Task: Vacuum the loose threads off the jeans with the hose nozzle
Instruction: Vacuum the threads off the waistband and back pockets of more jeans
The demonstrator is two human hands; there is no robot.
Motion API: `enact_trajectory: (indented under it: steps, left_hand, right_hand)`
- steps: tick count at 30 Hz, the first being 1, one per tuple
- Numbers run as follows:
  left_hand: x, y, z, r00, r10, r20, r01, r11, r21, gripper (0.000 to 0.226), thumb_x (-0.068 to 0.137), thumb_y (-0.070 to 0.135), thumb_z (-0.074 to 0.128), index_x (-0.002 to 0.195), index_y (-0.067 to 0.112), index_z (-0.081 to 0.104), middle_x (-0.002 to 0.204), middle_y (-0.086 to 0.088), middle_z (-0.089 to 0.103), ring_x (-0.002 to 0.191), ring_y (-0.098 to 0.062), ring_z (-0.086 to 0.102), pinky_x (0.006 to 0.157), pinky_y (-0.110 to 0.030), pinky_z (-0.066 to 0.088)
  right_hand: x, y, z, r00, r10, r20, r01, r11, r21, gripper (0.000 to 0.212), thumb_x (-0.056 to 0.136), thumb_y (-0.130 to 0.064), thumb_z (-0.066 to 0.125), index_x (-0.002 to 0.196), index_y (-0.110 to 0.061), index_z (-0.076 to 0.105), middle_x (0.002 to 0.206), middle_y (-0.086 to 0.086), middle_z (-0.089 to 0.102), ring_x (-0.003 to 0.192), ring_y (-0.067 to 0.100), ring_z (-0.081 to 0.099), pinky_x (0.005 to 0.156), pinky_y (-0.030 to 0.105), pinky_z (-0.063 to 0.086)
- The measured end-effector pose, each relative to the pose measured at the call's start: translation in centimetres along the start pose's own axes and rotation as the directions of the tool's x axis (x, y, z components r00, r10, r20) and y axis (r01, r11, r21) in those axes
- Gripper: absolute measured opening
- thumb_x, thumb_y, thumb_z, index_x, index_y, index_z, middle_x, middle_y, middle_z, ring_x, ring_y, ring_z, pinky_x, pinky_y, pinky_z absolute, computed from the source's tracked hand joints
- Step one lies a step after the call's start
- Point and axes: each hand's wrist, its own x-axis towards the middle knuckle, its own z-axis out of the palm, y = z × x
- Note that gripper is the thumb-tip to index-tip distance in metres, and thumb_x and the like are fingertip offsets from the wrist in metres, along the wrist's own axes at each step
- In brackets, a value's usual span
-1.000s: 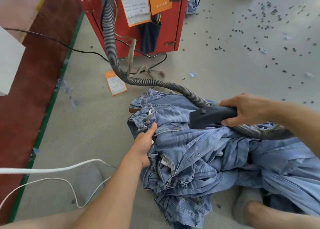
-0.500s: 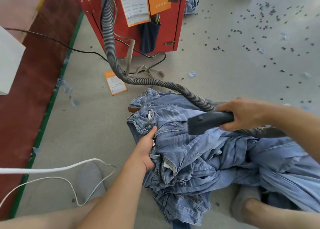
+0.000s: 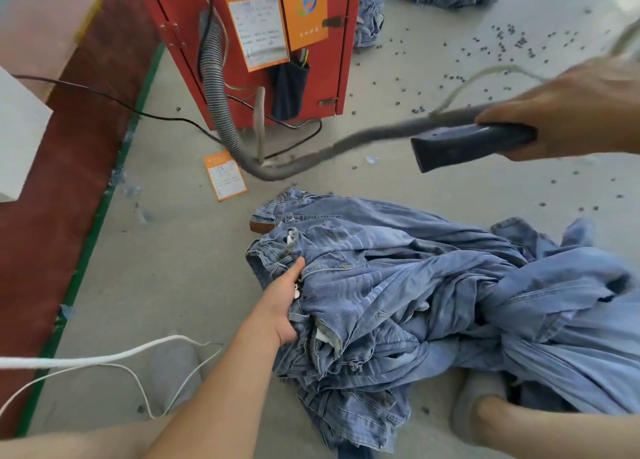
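White cord (image 3: 104, 358) on floor far left. Red cabinet (image 3: 249, 42) top, ribbed hose (image 3: 221, 112) running down and off right, blurred. Left hand (image 3: 282, 302) gripping jeans (image 3: 433, 302), fingers tucked into denim near waistband; pile heaped on floor centre-right. Right hand (image 3: 571, 112) clenched round dark nozzle (image 3: 460, 146), held well above and clear of jeans.

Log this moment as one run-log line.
right hand grips nozzle, lifted clear of jeans | left hand holds jeans on floor | nozzle off fabric
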Motion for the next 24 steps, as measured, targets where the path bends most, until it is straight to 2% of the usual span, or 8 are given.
enact_trajectory:
  steps: [4,8,11,13,15,18,20,24]
  left_hand:
    - [-0.1,-0.3,-0.1,0.999,0.029,0.013,-0.029,1.0,-0.006,0.061,0.095,0.063,0.06,0.132,0.016,0.07,0.127,-0.022,0.07,0.116,-0.044,0.068,0.106,-0.063,0.048]
    - [-0.2,-0.4,-0.7,0.996,0.086,0.033,-0.086,0.996,-0.01,0.061,0.094,0.065,0.059,0.133,0.019,0.069,0.126,-0.021,0.071,0.114,-0.044,0.069,0.104,-0.064,0.049]
    - [0.2,-0.5,-1.0,0.992,0.118,0.036,-0.118,0.993,-0.006,0.062,0.092,0.066,0.061,0.133,0.02,0.069,0.126,-0.02,0.071,0.115,-0.043,0.069,0.105,-0.064,0.048]
    - [0.3,-0.8,-1.1,0.993,0.111,0.04,-0.111,0.994,-0.01,0.063,0.094,0.065,0.059,0.134,0.017,0.068,0.129,-0.022,0.069,0.118,-0.044,0.067,0.107,-0.065,0.046]
    - [0.3,-1.7,-1.3,0.992,0.119,0.032,-0.119,0.993,0.005,0.065,0.094,0.064,0.06,0.137,0.016,0.065,0.132,-0.023,0.067,0.121,-0.044,0.065,0.109,-0.063,0.046]
    - [0.2,-3.8,-2.0,0.988,0.155,-0.024,-0.152,0.985,0.085,0.063,0.089,0.057,0.068,0.133,0.01,0.067,0.123,-0.021,0.072,0.114,-0.038,0.07,0.102,-0.055,0.054]
    - [-0.1,-4.9,-2.5,0.985,0.162,-0.052,-0.156,0.982,0.104,0.064,0.084,0.049,0.076,0.133,0.008,0.066,0.121,-0.02,0.073,0.113,-0.036,0.071,0.103,-0.054,0.054]
    - [-0.7,-4.9,-2.9,0.987,0.158,-0.028,-0.158,0.987,-0.001,0.054,0.09,0.034,0.076,0.134,0.004,0.066,0.127,-0.024,0.069,0.12,-0.041,0.066,0.11,-0.059,0.047]
  right_hand:
    - [-3.5,-6.1,4.1,0.99,-0.02,0.142,0.012,0.998,0.059,0.05,0.083,-0.082,0.02,0.122,-0.062,0.044,0.082,-0.034,0.062,0.06,0.01,0.065,0.047,0.025,0.055]
    - [-5.8,-13.9,9.8,0.945,-0.03,0.325,-0.062,0.961,0.27,0.052,0.087,-0.077,0.037,0.135,-0.059,0.037,0.104,-0.025,0.07,0.072,0.002,0.062,0.059,0.021,0.052]
    - [-6.4,-16.2,12.6,0.944,-0.021,0.328,-0.052,0.975,0.214,0.051,0.09,-0.075,0.042,0.136,-0.053,0.041,0.113,-0.022,0.072,0.086,0.011,0.071,0.06,0.028,0.045]
    - [-6.6,-16.7,13.3,0.959,-0.055,0.279,-0.005,0.978,0.21,0.052,0.086,-0.073,0.04,0.132,-0.051,0.048,0.106,-0.02,0.074,0.08,0.012,0.072,0.057,0.03,0.047]
    - [-6.5,-17.4,12.8,0.978,-0.071,0.194,0.01,0.954,0.298,0.056,0.082,-0.072,0.038,0.129,-0.049,0.058,0.098,-0.018,0.076,0.075,0.013,0.072,0.056,0.031,0.052]
    - [-5.1,-18.9,11.6,0.989,-0.088,0.122,0.025,0.896,0.443,0.054,0.081,-0.068,0.046,0.128,-0.047,0.062,0.091,-0.019,0.076,0.071,0.012,0.07,0.056,0.033,0.056]
    - [-3.6,-18.8,10.8,0.987,-0.065,0.145,-0.013,0.876,0.482,0.05,0.08,-0.068,0.047,0.125,-0.051,0.057,0.082,-0.02,0.071,0.067,0.009,0.065,0.058,0.034,0.055]
    - [-2.1,-16.4,9.5,0.934,-0.035,0.354,-0.109,0.92,0.378,0.051,0.075,-0.077,0.036,0.122,-0.061,0.043,0.071,-0.022,0.059,0.061,-0.001,0.055,0.06,0.027,0.051]
